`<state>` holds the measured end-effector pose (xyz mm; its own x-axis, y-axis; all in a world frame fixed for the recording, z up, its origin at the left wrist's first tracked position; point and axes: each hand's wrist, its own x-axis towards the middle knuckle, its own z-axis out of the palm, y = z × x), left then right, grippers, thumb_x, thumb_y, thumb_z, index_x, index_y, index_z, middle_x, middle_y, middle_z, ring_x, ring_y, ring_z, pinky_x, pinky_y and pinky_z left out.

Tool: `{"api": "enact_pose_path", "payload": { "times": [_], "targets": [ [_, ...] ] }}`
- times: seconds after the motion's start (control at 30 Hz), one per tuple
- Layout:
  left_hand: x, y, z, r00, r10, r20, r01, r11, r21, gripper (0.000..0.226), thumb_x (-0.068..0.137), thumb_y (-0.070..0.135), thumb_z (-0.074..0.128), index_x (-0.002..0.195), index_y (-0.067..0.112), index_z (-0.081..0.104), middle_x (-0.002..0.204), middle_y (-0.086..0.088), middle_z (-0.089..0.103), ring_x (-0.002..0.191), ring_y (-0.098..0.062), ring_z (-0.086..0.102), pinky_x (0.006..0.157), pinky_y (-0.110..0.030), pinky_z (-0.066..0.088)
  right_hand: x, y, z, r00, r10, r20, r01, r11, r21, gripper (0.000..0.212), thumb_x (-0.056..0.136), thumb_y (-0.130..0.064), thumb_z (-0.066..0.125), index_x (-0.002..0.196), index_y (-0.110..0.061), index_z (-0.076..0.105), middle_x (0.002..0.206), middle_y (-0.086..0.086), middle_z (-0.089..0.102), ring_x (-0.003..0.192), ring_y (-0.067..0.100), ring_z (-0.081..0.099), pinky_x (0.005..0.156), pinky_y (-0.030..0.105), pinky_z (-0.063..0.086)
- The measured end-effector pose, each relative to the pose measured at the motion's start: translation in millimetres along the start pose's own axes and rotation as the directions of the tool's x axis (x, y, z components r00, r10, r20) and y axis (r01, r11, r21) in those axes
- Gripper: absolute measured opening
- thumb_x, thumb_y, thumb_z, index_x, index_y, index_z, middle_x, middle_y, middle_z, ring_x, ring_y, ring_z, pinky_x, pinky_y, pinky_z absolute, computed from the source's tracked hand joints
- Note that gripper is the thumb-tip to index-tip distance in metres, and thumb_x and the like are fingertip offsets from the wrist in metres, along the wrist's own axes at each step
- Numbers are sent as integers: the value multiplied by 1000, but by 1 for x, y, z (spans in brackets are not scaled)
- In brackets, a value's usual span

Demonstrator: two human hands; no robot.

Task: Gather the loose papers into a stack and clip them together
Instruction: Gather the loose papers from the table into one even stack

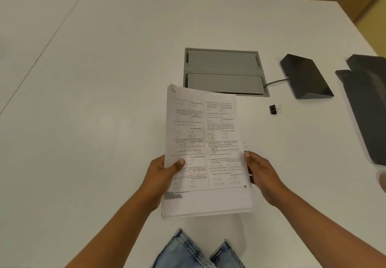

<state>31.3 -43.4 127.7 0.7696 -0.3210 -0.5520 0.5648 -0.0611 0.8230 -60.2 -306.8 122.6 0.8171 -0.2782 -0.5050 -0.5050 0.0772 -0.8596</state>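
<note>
Your left hand (161, 175) pinches the paper stack (205, 152) at its left edge, thumb on top of the printed page; your right hand (261, 173) closes on the right edge, fingers underneath. The stack is held above the white counter (104, 79), long axis running away from you, with a sheet or two poking out on the right, so not fully squared. The black binder clip (275, 109) lies on the counter beyond and right of the stack, clearly nearer your right hand, wire handles pointing right. Further back sits a grey cable hatch (223, 70).
</note>
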Motion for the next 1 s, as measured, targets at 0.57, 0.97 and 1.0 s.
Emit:
{"api": "enact_pose_path", "payload": {
  "times": [0.57,0.97,1.0],
  "targets": [
    [-7,-44,-48,990,-16,-142,12,999,-31,38,80,28,75,114,14,71,101,-7,80,86,-31,78,63,-36,63,84,62,-67,883,110,-456,-429,583,-690,88,64,-41,90,127,0,43,126,23,58,116,42,58,92,45,51],
    [-12,-62,-54,965,-20,-261,18,1000,-9,30,84,27,73,112,18,71,98,-3,81,82,-27,78,63,-38,64,88,70,-78,863,69,-500,-407,681,-609,40,77,-30,81,106,-6,69,108,15,72,98,36,67,77,36,52],
    [-14,-62,-55,962,-21,-271,19,1000,-9,32,82,29,74,112,18,71,98,-3,81,83,-28,78,64,-39,64,86,72,-80,866,59,-497,-393,695,-602,31,79,-29,79,99,-7,69,102,15,73,92,36,67,73,34,51]
  ]
}}
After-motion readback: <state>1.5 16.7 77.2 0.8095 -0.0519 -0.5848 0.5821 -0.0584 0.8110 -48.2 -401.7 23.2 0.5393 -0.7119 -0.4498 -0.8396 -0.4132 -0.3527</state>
